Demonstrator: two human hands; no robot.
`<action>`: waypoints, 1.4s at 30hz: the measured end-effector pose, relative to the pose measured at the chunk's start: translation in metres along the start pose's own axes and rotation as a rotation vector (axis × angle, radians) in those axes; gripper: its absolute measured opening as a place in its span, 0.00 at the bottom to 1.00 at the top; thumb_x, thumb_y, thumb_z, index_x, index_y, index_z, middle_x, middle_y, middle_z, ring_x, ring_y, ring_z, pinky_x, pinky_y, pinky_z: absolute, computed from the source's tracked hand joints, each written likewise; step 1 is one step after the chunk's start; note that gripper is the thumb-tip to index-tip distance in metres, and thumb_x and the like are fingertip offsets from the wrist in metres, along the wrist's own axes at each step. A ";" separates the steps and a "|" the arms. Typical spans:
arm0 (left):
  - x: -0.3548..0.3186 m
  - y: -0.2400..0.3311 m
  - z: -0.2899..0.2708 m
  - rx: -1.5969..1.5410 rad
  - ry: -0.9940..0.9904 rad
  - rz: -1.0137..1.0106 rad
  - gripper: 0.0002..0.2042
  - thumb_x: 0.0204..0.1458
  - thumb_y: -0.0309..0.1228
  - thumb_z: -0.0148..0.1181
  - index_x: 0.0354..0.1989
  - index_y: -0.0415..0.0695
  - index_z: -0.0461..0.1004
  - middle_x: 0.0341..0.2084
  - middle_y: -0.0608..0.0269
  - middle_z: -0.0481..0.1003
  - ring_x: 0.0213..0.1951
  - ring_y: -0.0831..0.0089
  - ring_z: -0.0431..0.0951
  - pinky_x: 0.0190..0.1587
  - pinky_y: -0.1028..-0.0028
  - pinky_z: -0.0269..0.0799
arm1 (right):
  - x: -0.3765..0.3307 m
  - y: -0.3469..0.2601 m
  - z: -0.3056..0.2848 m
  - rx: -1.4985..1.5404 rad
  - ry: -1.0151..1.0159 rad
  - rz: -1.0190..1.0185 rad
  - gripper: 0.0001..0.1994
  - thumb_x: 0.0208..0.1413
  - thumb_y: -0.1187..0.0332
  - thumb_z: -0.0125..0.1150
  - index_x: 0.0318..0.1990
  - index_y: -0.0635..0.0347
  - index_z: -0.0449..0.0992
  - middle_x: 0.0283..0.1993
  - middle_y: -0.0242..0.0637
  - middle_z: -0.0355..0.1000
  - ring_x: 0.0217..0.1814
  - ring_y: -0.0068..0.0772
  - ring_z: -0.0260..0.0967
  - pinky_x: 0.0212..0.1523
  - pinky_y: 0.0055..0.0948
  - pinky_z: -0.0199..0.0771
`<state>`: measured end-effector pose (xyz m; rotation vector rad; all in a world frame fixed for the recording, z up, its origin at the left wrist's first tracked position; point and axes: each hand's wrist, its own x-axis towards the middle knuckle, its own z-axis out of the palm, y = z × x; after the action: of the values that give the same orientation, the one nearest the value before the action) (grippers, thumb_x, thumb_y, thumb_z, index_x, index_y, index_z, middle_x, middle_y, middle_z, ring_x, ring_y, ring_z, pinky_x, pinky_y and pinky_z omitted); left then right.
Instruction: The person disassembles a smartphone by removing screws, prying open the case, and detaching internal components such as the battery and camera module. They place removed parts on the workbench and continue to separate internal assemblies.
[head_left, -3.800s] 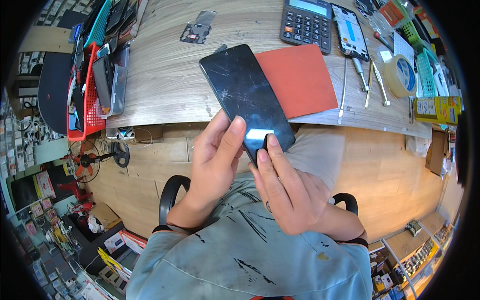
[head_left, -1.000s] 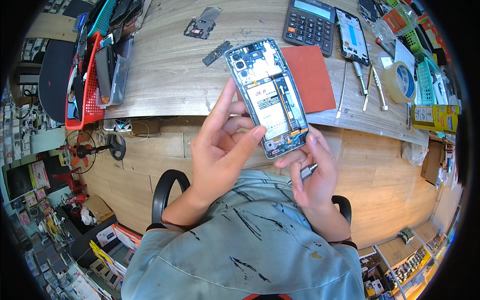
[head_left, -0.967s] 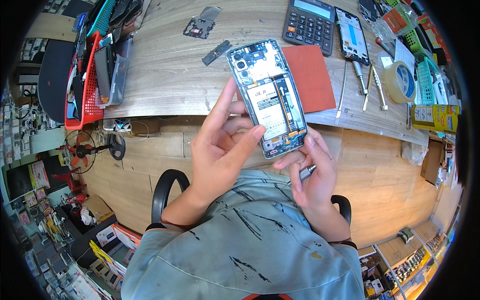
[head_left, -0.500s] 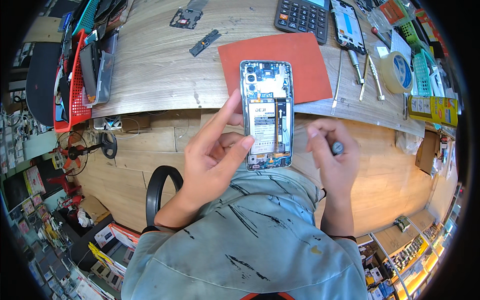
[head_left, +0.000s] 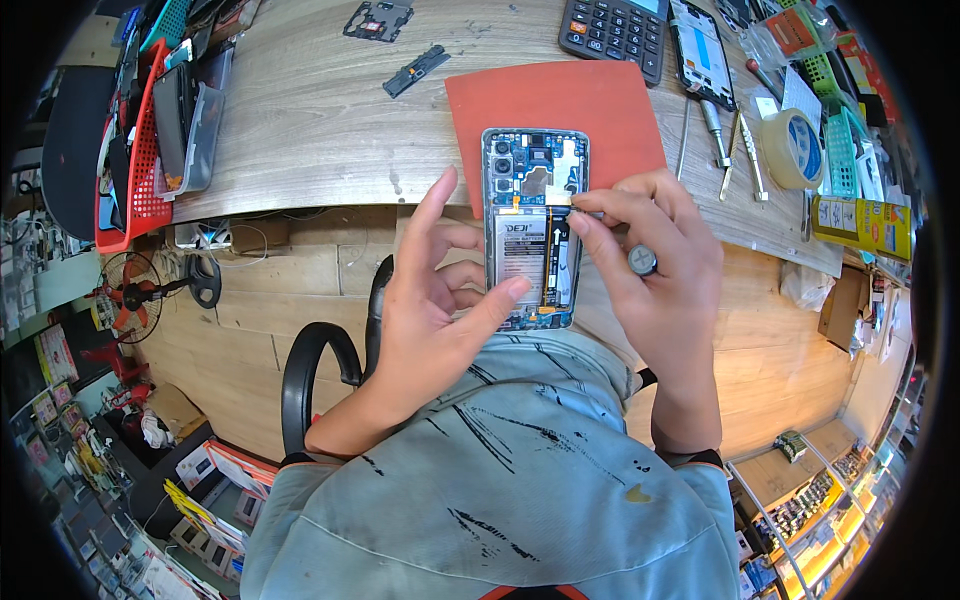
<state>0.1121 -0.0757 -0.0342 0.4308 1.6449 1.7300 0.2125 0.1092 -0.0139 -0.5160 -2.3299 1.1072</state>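
An opened phone stands tilted above my lap, its back cover off and its battery, circuit board and camera lenses showing. My left hand is closed on the phone's left side, with the thumb on the battery's lower edge and some fingers partly behind. The thumb and forefinger of my right hand come together at the phone's right edge, beside the circuit board just above the battery. Anything small between those fingertips is hidden. A screwdriver-like tool is tucked in the same hand; only its round grey end shows.
An orange-red mat lies on the wooden table behind the phone. Loose phone parts lie to its left. At the right are a calculator, another phone frame, metal tools, a tape roll and a yellow can. A red basket stands left.
My right hand has moved up and left from beside the phone, so its fingertips now meet the phone's right edge. The phone has shifted slightly and tilts differently in my left hand.
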 end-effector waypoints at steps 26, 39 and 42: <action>0.011 -0.044 0.022 -0.187 -0.107 -0.118 0.13 0.65 0.22 0.70 0.56 0.36 0.81 0.50 0.63 0.84 0.50 0.79 0.83 0.52 0.73 0.82 | -0.019 -0.014 0.016 -0.084 0.179 0.132 0.10 0.56 0.79 0.78 0.46 0.64 0.88 0.40 0.33 0.77 0.28 0.18 0.64 0.31 0.24 0.65; 0.016 -0.078 0.043 -0.159 -0.035 0.168 0.12 0.64 0.18 0.69 0.55 0.33 0.82 0.47 0.60 0.86 0.48 0.76 0.85 0.50 0.71 0.83 | -0.039 -0.010 0.032 0.000 0.241 0.228 0.10 0.59 0.78 0.77 0.48 0.64 0.87 0.43 0.34 0.78 0.27 0.14 0.62 0.28 0.20 0.62; 0.017 -0.079 0.043 -0.137 -0.038 0.183 0.12 0.65 0.19 0.69 0.55 0.33 0.82 0.45 0.61 0.86 0.47 0.77 0.85 0.49 0.72 0.82 | -0.041 -0.010 0.035 -0.041 0.264 0.218 0.11 0.58 0.78 0.78 0.48 0.63 0.87 0.43 0.35 0.78 0.27 0.16 0.64 0.28 0.21 0.64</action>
<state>0.1492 -0.0363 -0.1087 0.5595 1.4880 1.9430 0.2235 0.0603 -0.0367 -0.8925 -2.1065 1.0179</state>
